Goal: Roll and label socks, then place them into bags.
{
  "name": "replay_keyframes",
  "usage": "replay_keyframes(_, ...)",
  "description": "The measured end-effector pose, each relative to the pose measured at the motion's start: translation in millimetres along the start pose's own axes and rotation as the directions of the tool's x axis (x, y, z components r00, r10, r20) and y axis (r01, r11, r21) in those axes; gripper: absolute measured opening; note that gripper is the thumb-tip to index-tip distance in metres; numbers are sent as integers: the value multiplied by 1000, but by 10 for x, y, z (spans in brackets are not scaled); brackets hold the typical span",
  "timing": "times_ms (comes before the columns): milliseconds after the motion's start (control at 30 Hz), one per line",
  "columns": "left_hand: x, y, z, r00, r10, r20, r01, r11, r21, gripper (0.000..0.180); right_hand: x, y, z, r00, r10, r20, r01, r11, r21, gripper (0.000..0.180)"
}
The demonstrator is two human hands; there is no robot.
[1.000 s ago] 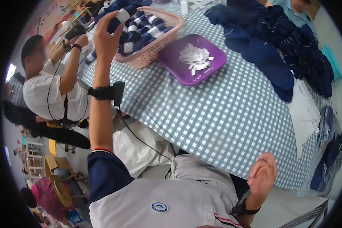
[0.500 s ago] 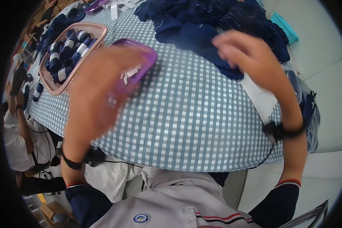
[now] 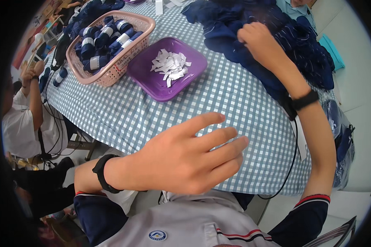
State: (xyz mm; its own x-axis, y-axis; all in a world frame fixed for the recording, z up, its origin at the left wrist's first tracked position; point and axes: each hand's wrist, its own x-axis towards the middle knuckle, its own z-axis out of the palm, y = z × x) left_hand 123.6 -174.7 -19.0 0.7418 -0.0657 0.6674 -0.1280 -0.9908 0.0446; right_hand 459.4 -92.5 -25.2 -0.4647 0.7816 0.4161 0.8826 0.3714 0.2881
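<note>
Right hand [image 3: 263, 46] over the navy cloth heap [image 3: 223, 39], fingers curled; whether they pinch any, I cannot tell. Heap's near edge slants from far left to near right. Left hand [image 3: 185, 154] well apart from it, fingers loosely parted, seemingly empty.

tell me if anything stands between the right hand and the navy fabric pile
Nothing visible does. The right hand appears over the navy fabric pile, and no other thing shows between its fingers and the fabric; whether they touch is unclear from this view.
</note>
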Motion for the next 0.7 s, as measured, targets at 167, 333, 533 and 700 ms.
replay_keyframes(167, 71, -239, 66, 996, -44, -77, 31, 988, -152, 13, -411, -332, -1019, 975, 146, -165, -108, 969, 220, 23)
replay_keyframes(333, 233, -377, 467, 965, -251, -73, 201, 892, -405, 49, -735, -604, -1824, 888, 415, -197, -313, 861, 402, 22)
replay_keyframes(533, 423, -29, 736, 791, -398, 465, 589, 289, -755, 83, -971, -882, -2076, 796, 605, 0, -441, 580, 685, 56)
replay_keyframes(700, 57, 277, 709, 427, -138, 894, 889, -117, -443, 52, -1376, -803, -1082, 635, 524, 568, -689, 51, 723, 50)
